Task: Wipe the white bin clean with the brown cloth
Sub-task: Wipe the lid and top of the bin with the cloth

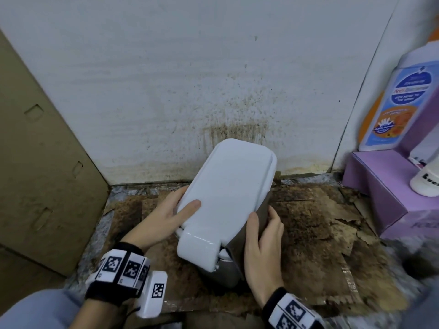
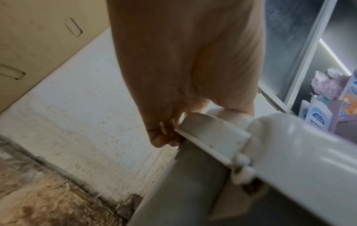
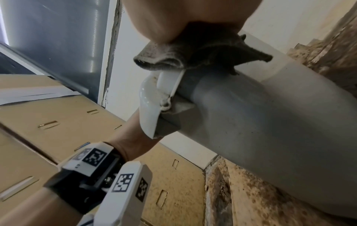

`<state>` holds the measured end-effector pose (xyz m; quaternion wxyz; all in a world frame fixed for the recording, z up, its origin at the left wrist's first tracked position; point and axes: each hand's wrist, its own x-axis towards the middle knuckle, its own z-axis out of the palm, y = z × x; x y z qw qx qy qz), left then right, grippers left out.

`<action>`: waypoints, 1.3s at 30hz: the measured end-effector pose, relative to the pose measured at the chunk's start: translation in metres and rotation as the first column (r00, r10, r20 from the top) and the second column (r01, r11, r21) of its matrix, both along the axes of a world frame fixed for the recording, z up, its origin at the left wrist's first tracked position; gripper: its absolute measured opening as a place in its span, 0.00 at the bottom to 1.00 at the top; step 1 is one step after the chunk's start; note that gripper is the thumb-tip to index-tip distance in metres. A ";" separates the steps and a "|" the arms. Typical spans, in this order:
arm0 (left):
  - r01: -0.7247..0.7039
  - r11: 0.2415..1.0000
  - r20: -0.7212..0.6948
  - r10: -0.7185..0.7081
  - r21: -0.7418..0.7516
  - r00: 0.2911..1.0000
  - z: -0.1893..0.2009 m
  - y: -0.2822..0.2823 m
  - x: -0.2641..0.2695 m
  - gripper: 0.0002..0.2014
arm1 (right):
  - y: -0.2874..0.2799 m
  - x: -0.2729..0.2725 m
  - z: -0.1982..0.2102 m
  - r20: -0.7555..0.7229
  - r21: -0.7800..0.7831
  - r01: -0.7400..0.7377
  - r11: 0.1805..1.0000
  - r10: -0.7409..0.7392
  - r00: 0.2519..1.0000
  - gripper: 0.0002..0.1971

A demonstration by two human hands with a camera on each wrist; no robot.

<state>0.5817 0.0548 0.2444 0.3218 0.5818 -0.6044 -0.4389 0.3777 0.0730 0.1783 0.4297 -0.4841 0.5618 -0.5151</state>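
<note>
Both hands hold the white bin (image 1: 225, 186), tilted on stained floor cardboard (image 1: 308, 222). Left hand (image 1: 166, 217) fingers curl round lid edge; right hand (image 1: 261, 245) presses brown cloth (image 3: 193, 52) against grey side w/ curled fingers. Lid looks clean, body probably still left.

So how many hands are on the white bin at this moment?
2. The left hand grips the white bin at its lid's left edge; the right hand holds the brown cloth against its right side.
</note>
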 end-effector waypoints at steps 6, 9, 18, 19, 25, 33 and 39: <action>-0.007 0.998 0.030 0.010 -0.068 0.999 -0.003 0.004 0.000 0.20 | -0.023 -0.004 0.011 -0.042 0.040 -0.033 0.999 0.035 0.999 0.35; -0.063 0.996 0.025 0.065 -0.058 0.998 -0.010 0.006 -0.001 0.20 | -0.052 -0.014 0.016 -0.086 0.074 -0.070 0.995 0.077 0.993 0.36; -0.319 0.947 0.142 0.312 0.024 0.939 -0.044 0.028 0.004 0.29 | -0.146 -0.035 0.015 -0.159 0.156 -0.112 0.981 0.137 0.978 0.40; -0.356 0.934 0.161 0.347 0.027 0.924 -0.045 0.033 0.001 0.29 | -0.156 -0.040 0.013 -0.190 0.154 -0.121 0.981 0.150 0.970 0.39; -0.473 0.873 0.130 0.459 0.115 0.879 -0.027 0.054 -0.029 0.28 | -0.187 -0.055 0.023 -0.225 0.135 -0.245 0.960 0.270 0.936 0.28; -0.518 0.841 0.067 0.515 0.156 0.855 -0.019 0.052 -0.044 0.28 | -0.192 -0.055 0.027 -0.168 0.047 -0.334 0.941 0.338 0.926 0.32; -0.473 0.837 -0.161 0.525 0.275 0.836 -0.022 0.051 -0.040 0.27 | -0.190 -0.061 0.029 -0.190 0.026 -0.314 0.949 0.313 0.930 0.27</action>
